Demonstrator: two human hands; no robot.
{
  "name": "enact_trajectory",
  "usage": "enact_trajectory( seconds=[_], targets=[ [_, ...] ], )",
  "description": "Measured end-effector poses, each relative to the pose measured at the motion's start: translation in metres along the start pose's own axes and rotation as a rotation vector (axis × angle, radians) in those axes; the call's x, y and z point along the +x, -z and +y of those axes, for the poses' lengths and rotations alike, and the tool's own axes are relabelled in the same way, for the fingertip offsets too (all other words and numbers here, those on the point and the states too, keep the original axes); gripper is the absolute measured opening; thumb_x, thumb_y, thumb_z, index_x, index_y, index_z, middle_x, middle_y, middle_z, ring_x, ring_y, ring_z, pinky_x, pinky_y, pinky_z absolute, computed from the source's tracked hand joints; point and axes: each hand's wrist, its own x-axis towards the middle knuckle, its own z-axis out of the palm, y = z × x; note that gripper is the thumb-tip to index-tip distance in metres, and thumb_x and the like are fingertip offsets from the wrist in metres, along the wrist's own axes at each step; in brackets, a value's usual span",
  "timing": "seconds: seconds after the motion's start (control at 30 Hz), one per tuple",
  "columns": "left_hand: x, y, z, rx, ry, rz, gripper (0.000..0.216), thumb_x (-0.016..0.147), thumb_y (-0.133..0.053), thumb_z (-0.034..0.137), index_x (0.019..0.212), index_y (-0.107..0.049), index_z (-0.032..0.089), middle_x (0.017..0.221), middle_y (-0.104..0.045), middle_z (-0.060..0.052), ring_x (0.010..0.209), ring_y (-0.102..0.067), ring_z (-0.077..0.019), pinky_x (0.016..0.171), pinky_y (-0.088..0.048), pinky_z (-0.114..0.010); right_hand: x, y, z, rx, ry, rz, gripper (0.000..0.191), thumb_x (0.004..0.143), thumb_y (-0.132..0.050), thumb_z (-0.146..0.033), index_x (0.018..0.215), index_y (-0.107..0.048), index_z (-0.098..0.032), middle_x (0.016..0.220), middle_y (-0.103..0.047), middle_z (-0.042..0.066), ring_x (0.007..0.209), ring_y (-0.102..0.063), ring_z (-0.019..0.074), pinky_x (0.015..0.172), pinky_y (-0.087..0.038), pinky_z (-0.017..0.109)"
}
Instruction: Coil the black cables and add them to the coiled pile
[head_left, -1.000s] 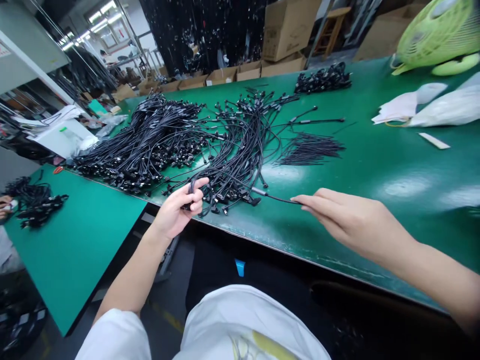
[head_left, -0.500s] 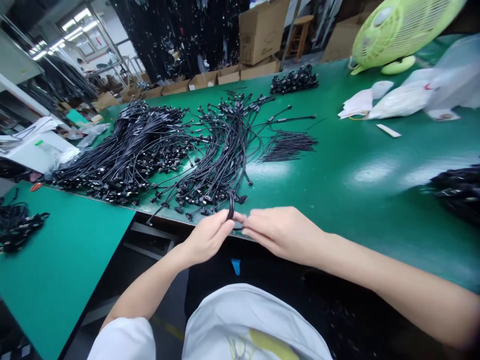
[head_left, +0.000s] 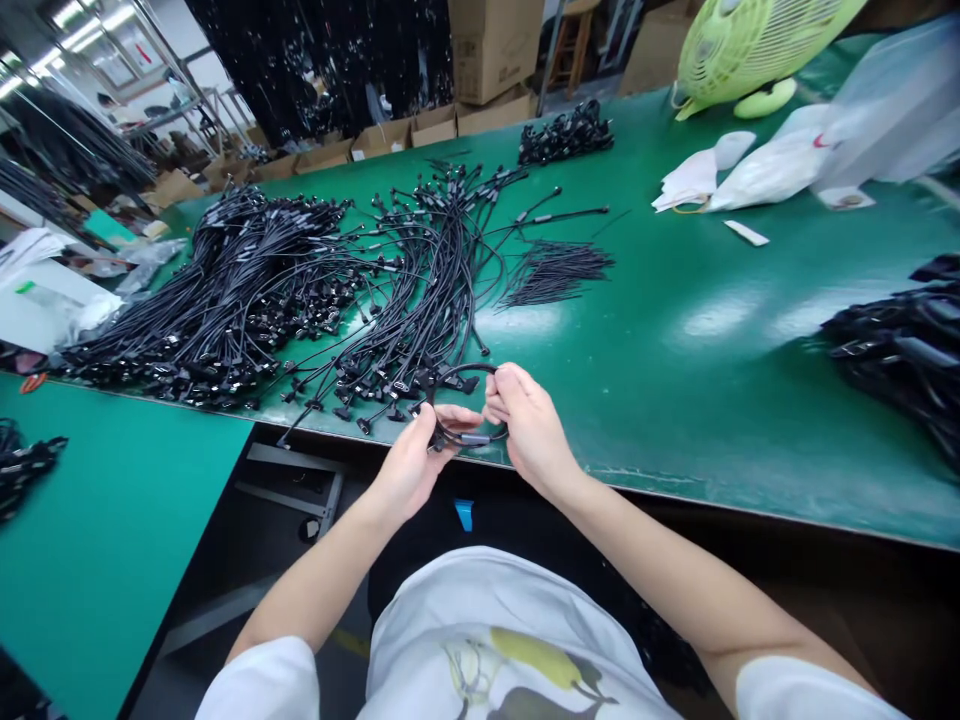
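Black cable with a grey metal barrel connector is what we've got lifted just off the front edge of the green surface, bent into a small loop. Our left hand has its fingers closed lightly around the lower side of the loop, and our right hand pinches the top of it, so both hands have hold of the same cable. We'd guess it's light and flexible, a bit springy, and stiff only at the connectors. The barrel looks like the safest place to grab, since the thin lead could kink or snag. A tangled pile of similar cables lies just past our hands, with a small bundle of connectors farther back and a dark heap of cables off to the right.
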Motion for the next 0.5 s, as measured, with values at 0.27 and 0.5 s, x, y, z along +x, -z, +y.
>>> enact_trajectory(
  seconds=[0.27,0.5],
  targets=[
    [-0.001,0.001,0.001,-0.273,0.025,-0.008,0.045,0.088,-0.058,0.052,0.062,-0.042,0.019,0.056,-0.032,0.007,0.052,-0.039,-0.0087,0.066,-0.046,-0.026,-0.007,0.005,-0.004,0.188,-0.315,-0.270,0.041,0.083,-0.064,-0.052,0.070,-0.044,-0.018,0.082,-0.050,0.001,0.072,-0.050,0.0100,0.069,-0.050,0.025],
    [-0.017,0.011,-0.019,0.095,0.140,-0.217,0.047,0.082,-0.062,0.059,0.066,-0.048,0.017,0.053,-0.042,0.006,0.049,-0.042,-0.0085,0.060,-0.044,-0.029,-0.024,-0.007,-0.008,0.047,-0.411,-0.357,0.046,0.080,-0.066,-0.057,0.109,-0.057,-0.022,0.106,-0.065,0.006,0.060,-0.061,0.0106,0.043,-0.049,0.022]
  ],
)
